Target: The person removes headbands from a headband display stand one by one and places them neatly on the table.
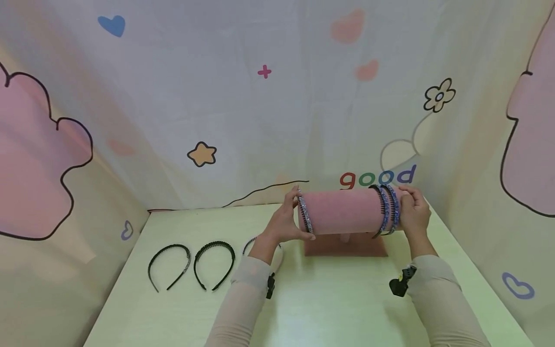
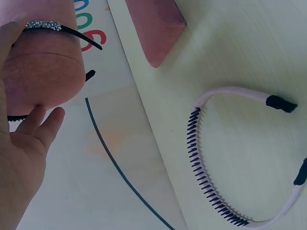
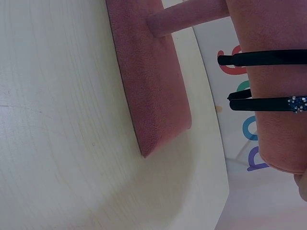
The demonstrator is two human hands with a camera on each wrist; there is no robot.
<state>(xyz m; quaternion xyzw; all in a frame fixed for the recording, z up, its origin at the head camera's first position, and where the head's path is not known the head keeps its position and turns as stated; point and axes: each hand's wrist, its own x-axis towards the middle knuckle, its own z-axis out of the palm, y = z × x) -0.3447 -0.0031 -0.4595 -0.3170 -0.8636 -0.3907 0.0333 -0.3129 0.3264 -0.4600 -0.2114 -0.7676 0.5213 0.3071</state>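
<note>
Evidently the left hand [image 1: 284, 219] is gripping a silver headband [image 1: 305, 212], thumb low in front and fingers higher up, at the left end of the pink roll [image 1: 340, 212]. The headband sits around that end of the roll; the left wrist view shows its glittering strip and a dark, narrow tip. At the roll's right end, the right hand [image 1: 415, 212] curls its fingers and holds on, though the right wrist view catches only a bit of it.

Just beside the right hand, two blue headbands ring the roll next to each other, the inner blue headband [image 1: 385, 212] and the outer blue headband [image 1: 395, 212]. Their black ends show beside the roll in the right wrist view.

Below the roll, a pink post [image 3: 192, 18] joins it to a pink base [image 1: 344, 246], which rests on the pale bench [image 1: 321, 299]. Left of the roll lie a pale headband [image 2: 194, 158] with dark teeth, partly behind the left forearm in the head view, then a black headband [image 1: 214, 243], and farthest out a black-and-silver headband [image 1: 173, 245]. Behind the roll hangs a printed curtain [image 1: 277, 120] with the coloured word "good".
</note>
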